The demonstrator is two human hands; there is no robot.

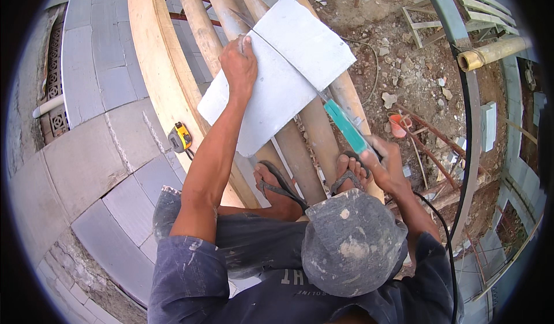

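Observation:
A flat white lightweight-concrete block (262, 96) lies across the bamboo poles in front of me, with a long diagonal cut line through it. My left hand (238, 67) grips the block's far left edge, fingers curled over and thumb on top. A handsaw (346, 129) with a teal handle part lies along that line, its blade in the cut. The blade's tip shows beyond the far edge of the block. My right hand (388, 163) is closed round the saw's handle, to the lower right of the block. My feet in sandals rest on the poles close by.
A yellow and black tape measure (180, 137) sits on the wooden plank (167, 64) at left. Beside it runs a wall of grey blocks (86, 174). Down on the rubble-strewn ground at right is an orange bucket (398, 125). A bamboo pole (496, 53) juts in at far right.

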